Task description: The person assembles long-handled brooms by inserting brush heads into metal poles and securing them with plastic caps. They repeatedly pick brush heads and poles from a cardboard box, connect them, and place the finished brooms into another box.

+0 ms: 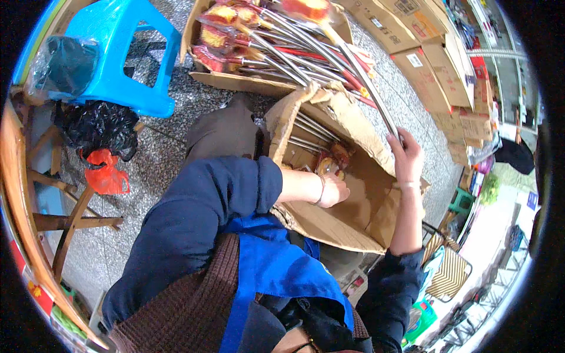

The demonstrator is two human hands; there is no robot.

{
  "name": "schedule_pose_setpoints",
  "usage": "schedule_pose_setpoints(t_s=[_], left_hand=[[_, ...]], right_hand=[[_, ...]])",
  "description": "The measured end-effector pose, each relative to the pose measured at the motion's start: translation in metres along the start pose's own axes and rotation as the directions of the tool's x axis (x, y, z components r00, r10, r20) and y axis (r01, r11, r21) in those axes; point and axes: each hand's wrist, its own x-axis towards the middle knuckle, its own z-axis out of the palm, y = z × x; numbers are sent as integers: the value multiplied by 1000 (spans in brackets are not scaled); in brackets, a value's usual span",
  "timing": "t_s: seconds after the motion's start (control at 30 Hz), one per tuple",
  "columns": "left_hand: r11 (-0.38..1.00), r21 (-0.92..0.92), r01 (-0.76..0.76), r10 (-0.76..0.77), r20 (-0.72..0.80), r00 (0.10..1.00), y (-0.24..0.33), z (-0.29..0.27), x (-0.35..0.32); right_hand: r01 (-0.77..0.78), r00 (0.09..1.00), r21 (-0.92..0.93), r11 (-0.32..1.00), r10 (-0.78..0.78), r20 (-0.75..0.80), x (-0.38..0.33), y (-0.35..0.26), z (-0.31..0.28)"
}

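the right hand (406,157) grips a long metal rod (368,88) rising from the open cardboard box (359,217), while the left hand (334,189) reaches inside, closed around a packet (327,166) there

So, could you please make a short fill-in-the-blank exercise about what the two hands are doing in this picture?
1. The left hand reaches down inside the open ____ box.
2. The right hand grips one long ____ rod above the box.
3. Many more rods lie in a second box beside a ____ plastic stool.
4. The person wears a blue ____ over a brown top.

Missing words: cardboard; metal; blue; apron
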Motion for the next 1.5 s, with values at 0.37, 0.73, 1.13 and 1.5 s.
schedule_pose_setpoints(t_s=[0.37,0.73,1.13,1.5], left_hand=[[972,175,154,-155,-12,988,-13,-22,-3],[970,143,198,-182,-117,976,-26,-34,9],[813,-582,11,-426,-582,693,-67,-87,24],[681,-731,38,-601,-529,599,-60,-89,22]], right_hand=[[452,697,-344,823,-566,-439,95,-76,70],[513,821,-64,856,-511,-254,-95,74,69],[-184,761,-248,951,297,576,-17,228,197],[231,831,-248,941,-58,553,10,190,392]])
